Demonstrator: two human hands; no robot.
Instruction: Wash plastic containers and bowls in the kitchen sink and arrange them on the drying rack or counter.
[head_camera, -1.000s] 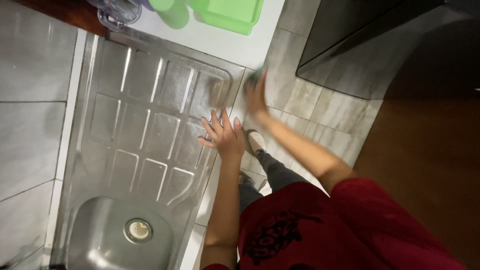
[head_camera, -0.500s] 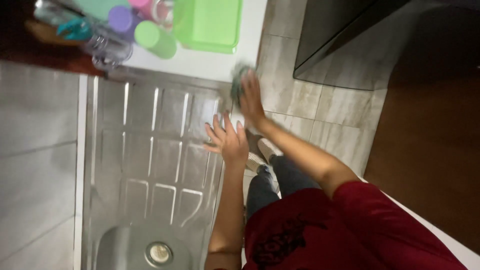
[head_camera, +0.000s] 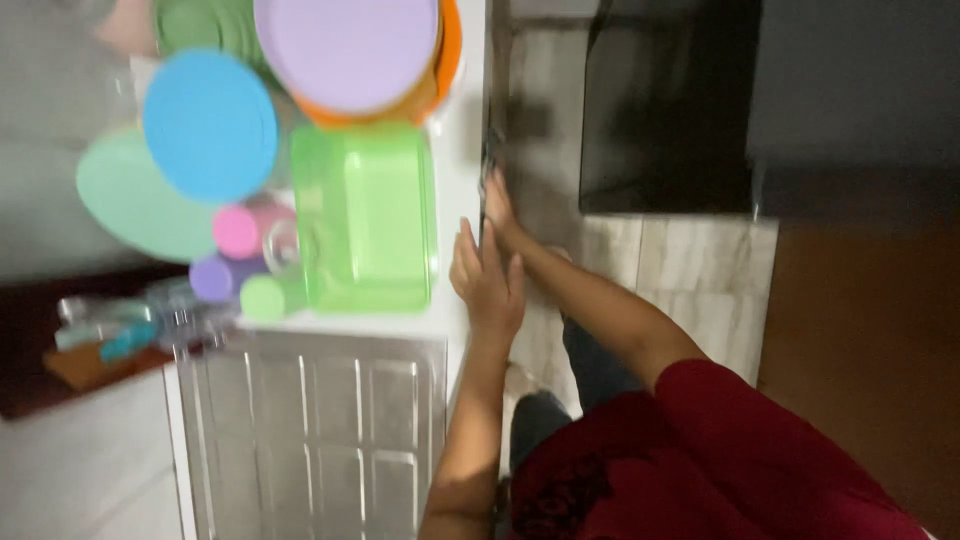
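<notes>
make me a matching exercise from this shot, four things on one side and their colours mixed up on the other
Things:
1. rectangular container
2. large round plate at the top
3. round plate left of the container
4. person's sleeve

Colours:
A. dark red
B. blue
C. bright green
D. lilac

Pairs: 1-C, 2-D, 3-B, 4-A
</notes>
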